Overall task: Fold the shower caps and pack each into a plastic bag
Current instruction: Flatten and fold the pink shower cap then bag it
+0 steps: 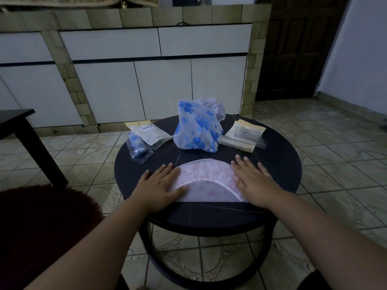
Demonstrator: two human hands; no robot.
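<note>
Tiled floor, white cabinet fronts behind, and a round dark worktop (278,164) in the middle, with everything for the job laid on it.

Progress, judged from the layout: early-to-mid. One blue cap is seen already rolled and sealed in a clear bag (138,147), left of the blue-flowered shower cap pile (198,127) that stands at the centre-back of the worktop. Beside that packed one, a white pouch (149,132) is lying flat (contents cannot be made out). Right of the pile, a stack of empty plastic bags (243,135) is waiting. The pile itself is unfolded, and a second patterned cap seems to be tucked behind it, so at least two more are left.

In hand: a pink shower cap (206,181), laid flat in front of the pile at the near edge, folded into a half-moon with the elastic rim curving across it. Further folds and bagging are still needed.

Left hand (161,185): fingers straight and slightly spread, pressed flat on the cap's left end, nothing gripped. Right hand (254,181): same posture, fingers fanned, palm down on the right end. The cap is being flattened or held taut between both hands (no pinch visible on either side).
</note>
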